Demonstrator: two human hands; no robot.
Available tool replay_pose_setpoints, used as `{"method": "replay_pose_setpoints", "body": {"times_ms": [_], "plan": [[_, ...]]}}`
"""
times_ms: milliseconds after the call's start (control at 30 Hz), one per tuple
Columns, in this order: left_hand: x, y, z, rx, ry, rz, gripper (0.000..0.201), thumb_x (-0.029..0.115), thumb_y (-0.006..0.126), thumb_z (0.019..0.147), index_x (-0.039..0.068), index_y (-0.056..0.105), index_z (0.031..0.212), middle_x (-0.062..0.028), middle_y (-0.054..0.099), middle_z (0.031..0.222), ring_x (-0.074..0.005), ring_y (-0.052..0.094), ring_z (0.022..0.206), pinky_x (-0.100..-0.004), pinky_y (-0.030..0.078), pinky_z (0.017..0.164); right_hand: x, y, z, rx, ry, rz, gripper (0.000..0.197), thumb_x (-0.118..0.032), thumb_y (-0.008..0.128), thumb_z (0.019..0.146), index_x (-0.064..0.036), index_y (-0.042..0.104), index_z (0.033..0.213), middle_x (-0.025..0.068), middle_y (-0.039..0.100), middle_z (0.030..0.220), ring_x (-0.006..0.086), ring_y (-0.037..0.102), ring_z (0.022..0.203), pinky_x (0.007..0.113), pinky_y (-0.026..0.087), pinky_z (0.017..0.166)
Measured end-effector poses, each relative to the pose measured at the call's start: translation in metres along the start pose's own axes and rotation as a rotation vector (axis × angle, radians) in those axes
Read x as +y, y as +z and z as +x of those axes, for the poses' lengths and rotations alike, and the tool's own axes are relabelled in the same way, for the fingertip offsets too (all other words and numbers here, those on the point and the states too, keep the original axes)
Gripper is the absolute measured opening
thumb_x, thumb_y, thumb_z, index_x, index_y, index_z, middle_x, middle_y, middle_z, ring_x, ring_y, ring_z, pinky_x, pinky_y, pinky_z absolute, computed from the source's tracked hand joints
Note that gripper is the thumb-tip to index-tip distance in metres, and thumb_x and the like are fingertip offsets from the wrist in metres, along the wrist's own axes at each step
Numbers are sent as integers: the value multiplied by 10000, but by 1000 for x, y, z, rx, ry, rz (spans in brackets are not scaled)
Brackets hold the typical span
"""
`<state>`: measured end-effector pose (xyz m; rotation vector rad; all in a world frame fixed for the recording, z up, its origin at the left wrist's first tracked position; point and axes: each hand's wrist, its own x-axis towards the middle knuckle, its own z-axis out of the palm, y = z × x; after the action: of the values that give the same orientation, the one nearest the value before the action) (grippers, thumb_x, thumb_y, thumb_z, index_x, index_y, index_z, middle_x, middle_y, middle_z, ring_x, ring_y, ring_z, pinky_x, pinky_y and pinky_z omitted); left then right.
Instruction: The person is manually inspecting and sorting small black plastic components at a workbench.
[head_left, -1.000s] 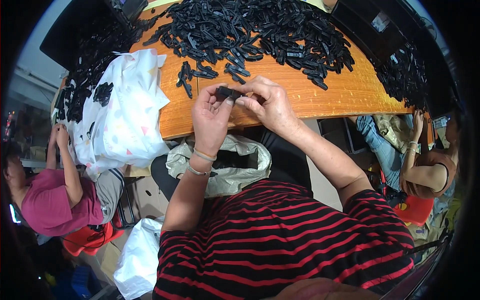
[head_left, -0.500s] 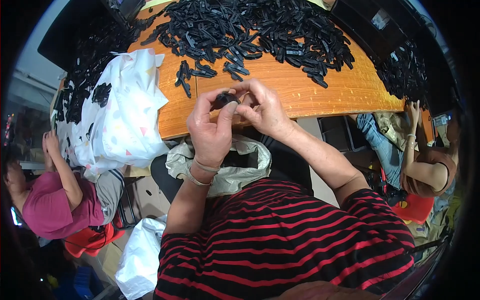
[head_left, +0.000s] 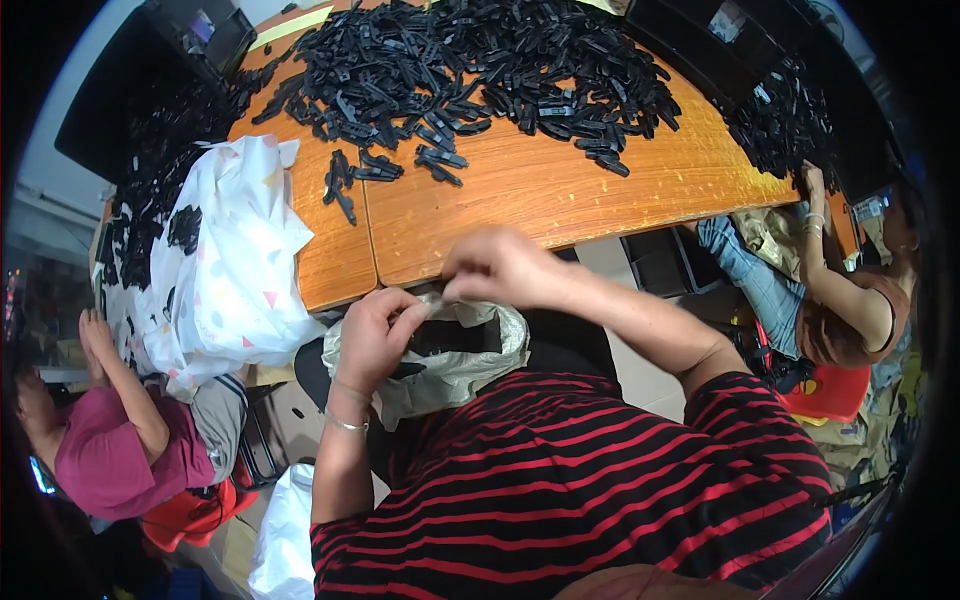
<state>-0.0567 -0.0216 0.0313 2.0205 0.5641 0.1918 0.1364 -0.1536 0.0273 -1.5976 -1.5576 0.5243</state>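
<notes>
While near pale sack [head_left: 440, 387], left hand [head_left: 375, 340] beside white bag [head_left: 228, 265], black heap [head_left: 380, 85] beyond.

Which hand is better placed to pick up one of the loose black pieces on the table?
Right, probably. The right hand is at the table's front edge, closer to the loose black pieces; the left hand is lower, by the pale bag's opening. Blur hides whether the right is empty.

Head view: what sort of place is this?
Probably a small workshop for handwork. Signs: a big pile of small black parts on a wooden table, an open sack at the wearer's lap, and people in maroon and brown seated either side.
</notes>
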Motion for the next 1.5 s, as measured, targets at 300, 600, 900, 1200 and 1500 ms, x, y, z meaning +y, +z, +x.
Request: {"method": "replay_pose_setpoints", "body": {"times_ms": [300,600,900,1200,1500], "plan": [[23,17,104,380,593,540,207,37,638,801,35,639,1007,-104,606,974,-308,566,932,-382,480,773,90,-120,38,250,109,-880,185,-80,637,775,-54,676,954,130,592,906,334,624,773,408,514,675],[10,13,152,317,695,823,143,22,642,744,30,563,862,-99,544,897,-274,553,872,-367,504,730,101,-139,71,-135,-71,-1018,163,-96,545,841,-29,621,968,155,545,918,346,627,782,426,514,675],[17,8,137,276,572,771,230,65,730,712,42,544,845,-103,537,865,-282,562,861,-377,505,719,90,-132,73,-203,-54,-888,326,-78,742,708,-66,575,988,128,588,900,344,623,783,425,505,671],[5,14,123,272,312,-26,267,43,692,816,6,610,1068,-64,644,897,-165,647,750,-257,522,647,52,-80,59,213,366,49,246,-222,728,850,-21,588,852,39,607,625,78,551,480,239,431,430],[-3,22,96,63,-77,-827,256,64,608,918,-11,569,1160,-86,660,1015,-97,649,783,-193,556,692,63,-54,53,205,363,-572,448,-444,736,783,-7,651,746,132,635,716,292,645,734,398,501,656]]}}
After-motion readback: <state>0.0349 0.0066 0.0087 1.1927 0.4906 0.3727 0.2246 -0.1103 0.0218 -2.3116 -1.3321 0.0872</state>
